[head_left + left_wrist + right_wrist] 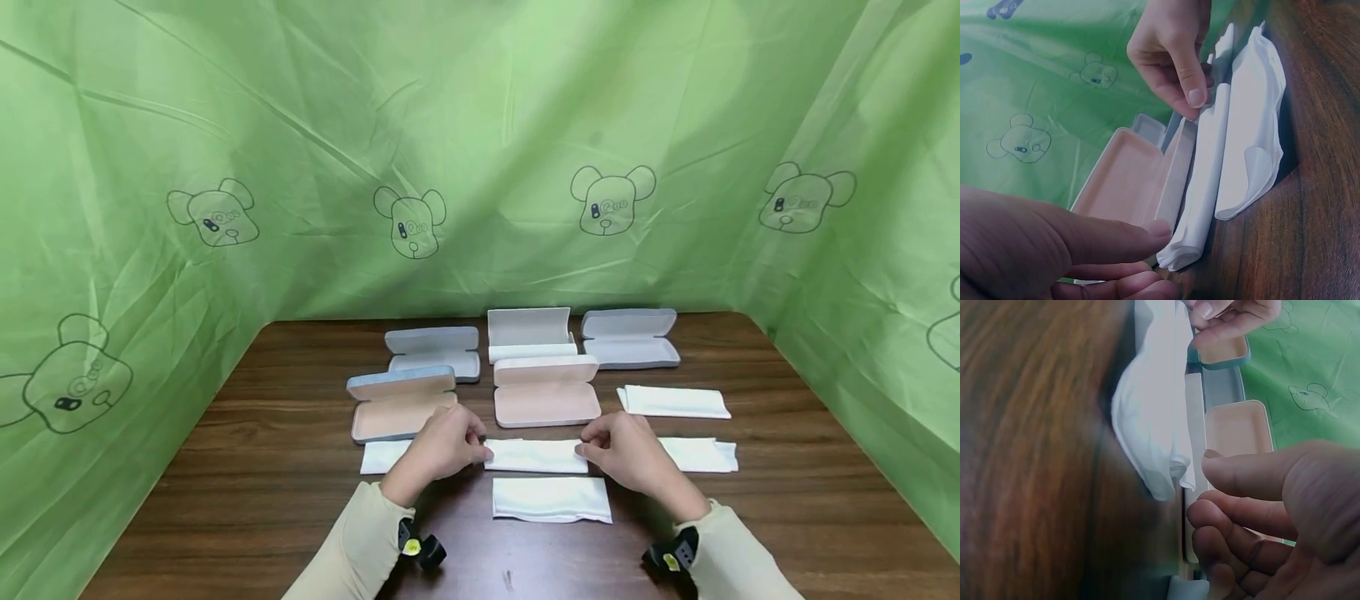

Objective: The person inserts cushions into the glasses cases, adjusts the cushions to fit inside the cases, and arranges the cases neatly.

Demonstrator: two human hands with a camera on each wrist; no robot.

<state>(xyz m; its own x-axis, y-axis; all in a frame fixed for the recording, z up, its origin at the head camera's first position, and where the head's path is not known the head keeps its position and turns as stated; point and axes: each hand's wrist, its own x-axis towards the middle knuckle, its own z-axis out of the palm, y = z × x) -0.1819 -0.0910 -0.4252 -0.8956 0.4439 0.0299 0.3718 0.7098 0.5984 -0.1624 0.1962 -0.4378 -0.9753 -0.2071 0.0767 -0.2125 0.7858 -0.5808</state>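
Observation:
Both hands are at the ends of a folded white cloth (536, 456) lying on the table. My left hand (450, 442) has its thumb and fingertips right at the cloth's left end. At the right end, my right hand (626, 450) is bent, with thumb and index tips close to the edge. In the right wrist view a gap shows between the right thumb (1235, 472) and the fingers, with the cloth's end just beyond them. Nearer the body lies another folded white cloth (551, 500). Directly behind the middle cloth stands an open pink glasses case (547, 404).
Further open glasses cases stand behind: a blue one with peach lining (401, 412), a grey-blue one (435, 364), a white one (528, 329) and a lavender one (630, 350). More folded cloths lie left (384, 457), right (697, 455) and back right (675, 402). A green curtain (502, 108) encloses the table.

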